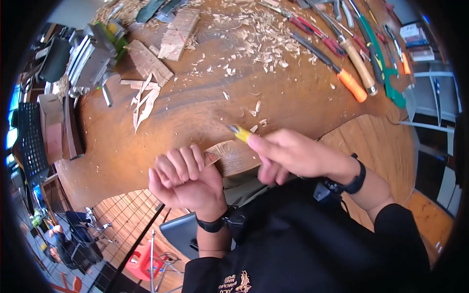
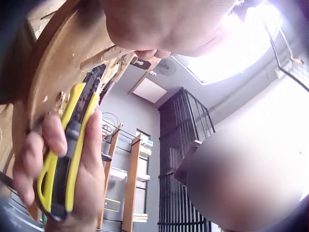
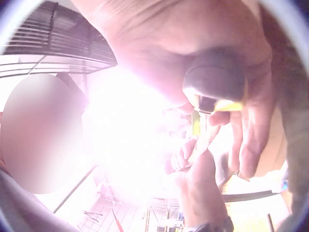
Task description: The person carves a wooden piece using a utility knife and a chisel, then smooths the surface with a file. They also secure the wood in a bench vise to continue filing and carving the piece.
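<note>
My left hand (image 1: pixel 188 178) has its fingers curled around a small piece of wood (image 1: pixel 215 152) with red markings, which sticks out past the fingers near the table's front edge. To its right, my right hand (image 1: pixel 298 154) grips a yellow and black utility knife (image 1: pixel 241 133), its tip pointing left and away from me. In the left wrist view the knife's handle (image 2: pixel 72 130) lies along the right palm, with the dark blade end close to the wood. Glare washes out much of the right wrist view, where the knife's dark butt end (image 3: pixel 215 79) shows under the hand.
Wood shavings (image 1: pixel 268 39) are scattered over the brown table (image 1: pixel 195 112). A metal vise (image 1: pixel 93 58) stands at the left, beside flat wooden boards (image 1: pixel 149 63). Several tools lie at the right, among them an orange-handled file (image 1: pixel 351 87) and a wooden-handled tool (image 1: pixel 359 66).
</note>
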Demonstrator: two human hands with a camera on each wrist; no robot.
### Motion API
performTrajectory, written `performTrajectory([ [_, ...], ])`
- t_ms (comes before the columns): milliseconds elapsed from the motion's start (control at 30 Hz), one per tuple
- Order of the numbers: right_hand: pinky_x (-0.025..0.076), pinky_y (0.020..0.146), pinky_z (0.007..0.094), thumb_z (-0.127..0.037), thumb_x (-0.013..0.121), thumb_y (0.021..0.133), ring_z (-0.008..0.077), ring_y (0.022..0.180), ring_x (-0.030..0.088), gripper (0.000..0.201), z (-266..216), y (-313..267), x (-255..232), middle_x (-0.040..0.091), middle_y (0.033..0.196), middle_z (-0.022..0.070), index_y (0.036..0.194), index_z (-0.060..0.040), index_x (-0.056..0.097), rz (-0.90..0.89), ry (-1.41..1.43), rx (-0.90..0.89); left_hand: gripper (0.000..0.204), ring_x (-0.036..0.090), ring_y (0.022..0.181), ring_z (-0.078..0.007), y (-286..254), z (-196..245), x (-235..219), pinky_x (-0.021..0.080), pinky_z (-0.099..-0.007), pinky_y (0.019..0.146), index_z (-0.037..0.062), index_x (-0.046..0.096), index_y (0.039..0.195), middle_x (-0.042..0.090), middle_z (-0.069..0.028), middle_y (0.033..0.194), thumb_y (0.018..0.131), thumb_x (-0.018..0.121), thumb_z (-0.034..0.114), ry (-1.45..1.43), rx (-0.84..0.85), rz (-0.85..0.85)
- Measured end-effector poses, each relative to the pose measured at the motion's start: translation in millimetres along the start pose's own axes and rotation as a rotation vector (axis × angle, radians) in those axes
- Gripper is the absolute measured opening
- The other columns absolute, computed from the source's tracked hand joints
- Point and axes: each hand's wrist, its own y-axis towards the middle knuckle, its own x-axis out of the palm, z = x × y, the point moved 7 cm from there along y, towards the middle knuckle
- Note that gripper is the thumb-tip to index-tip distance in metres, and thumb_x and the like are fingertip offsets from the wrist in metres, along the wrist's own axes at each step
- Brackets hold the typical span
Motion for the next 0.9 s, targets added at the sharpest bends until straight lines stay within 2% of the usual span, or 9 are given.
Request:
performTrajectory([
  [133,0.057,0.074,0.0312,-0.074,0.040,0.096,0.0207,0.078,0.070,0.083,-53.5,25.2,-47.5,0.071,0.083,0.0171,0.087,0.0040,0.067,0.312,-0.099,-0.441,0.042,0.034,0.047,-0.0078,6.8,-6.4,-5.6,0.032,-0.0249,0.051,0.0175,0.037,0.061,0.034,0.0034,0.054,0.101,0.045,0.027,-0.100,-0.121,0.129],
  [200,0.056,0.083,0.0357,-0.063,0.039,0.103,0.0224,0.094,0.070,0.063,-79.1,10.3,-70.1,0.070,0.102,0.0206,0.077,-0.0065,0.052,0.542,0.037,-0.641,0.042,0.034,0.048,-0.0084,8.7,-8.3,-11.5,0.032,-0.0253,0.052,0.0168,0.036,0.060,0.033,0.0032,0.054,0.100,0.047,0.025,-0.211,-0.160,0.191],
  [300,0.055,0.088,0.0358,-0.063,0.038,0.103,0.0225,0.097,0.069,0.063,-68.1,2.8,-45.4,0.069,0.104,0.0218,0.075,-0.0077,0.051,0.320,0.074,-0.540,0.042,0.034,0.049,-0.0095,10.4,-10.0,-12.6,0.033,-0.0263,0.054,0.0162,0.036,0.060,0.035,0.0028,0.056,0.099,0.048,0.025,-0.343,-0.220,0.221],
  [400,0.056,0.086,0.0354,-0.066,0.038,0.101,0.0235,0.099,0.069,0.066,-55.5,8.2,-31.6,0.069,0.105,0.0222,0.074,-0.0076,0.050,0.401,-0.023,-0.550,0.042,0.035,0.051,-0.0106,12.5,-15.0,-10.5,0.033,-0.0272,0.057,0.0156,0.037,0.061,0.037,0.0021,0.057,0.100,0.048,0.025,-0.441,-0.280,0.227],
  [533,0.058,0.073,0.0304,-0.029,0.066,0.099,0.0197,0.092,0.069,0.034,-56.5,-0.6,-9.1,0.071,0.102,0.0170,0.081,-0.0061,0.049,0.206,-0.005,-0.436,0.039,0.034,0.051,-0.0106,10.7,-22.4,-2.7,0.034,-0.0287,0.061,0.0152,0.037,0.063,0.034,0.0028,0.058,0.099,0.048,0.021,-0.523,-0.338,0.194],
  [633,0.059,0.070,0.0287,-0.007,0.072,0.091,0.0171,0.090,0.068,0.026,-52.0,0.9,-0.5,0.070,0.098,0.0145,0.082,-0.0070,0.048,0.088,0.219,-0.510,0.037,0.038,0.056,-0.0118,9.3,-25.0,4.2,0.035,-0.0300,0.063,0.0143,0.038,0.065,0.037,0.0014,0.061,0.100,0.048,0.019,-0.543,-0.320,0.177],
  [733,0.059,0.071,0.0293,-0.004,0.072,0.090,0.0168,0.092,0.068,0.027,-52.2,-2.0,-13.3,0.069,0.097,0.0139,0.083,-0.0079,0.046,0.210,0.128,-0.568,0.036,0.051,0.070,-0.0145,2.6,-26.4,13.2,0.042,-0.0316,0.073,0.0100,0.046,0.070,0.047,-0.0015,0.069,0.104,0.045,0.021,-0.343,-0.278,0.160],
  [800,0.058,0.068,0.0293,-0.008,0.074,0.090,0.0100,0.079,0.063,0.031,-57.6,-5.5,-15.1,0.068,0.086,0.0082,0.077,-0.0076,0.046,0.241,0.231,-0.596,0.039,0.059,0.087,-0.0188,-4.8,-16.2,16.2,0.047,-0.0351,0.085,0.0039,0.055,0.079,0.058,-0.0052,0.082,0.108,0.041,0.026,0.348,-0.158,0.289],
  [900,0.057,0.070,0.0286,-0.007,0.074,0.090,0.0106,0.078,0.064,0.031,-67.0,-13.3,-24.2,0.069,0.087,0.0103,0.076,-0.0070,0.047,0.307,0.263,-0.606,0.030,0.064,0.093,-0.0191,-7.9,-9.4,12.1,0.049,-0.0336,0.090,-0.0026,0.063,0.094,0.068,-0.0103,0.095,0.107,0.048,0.019,0.828,-0.102,-0.011],
])
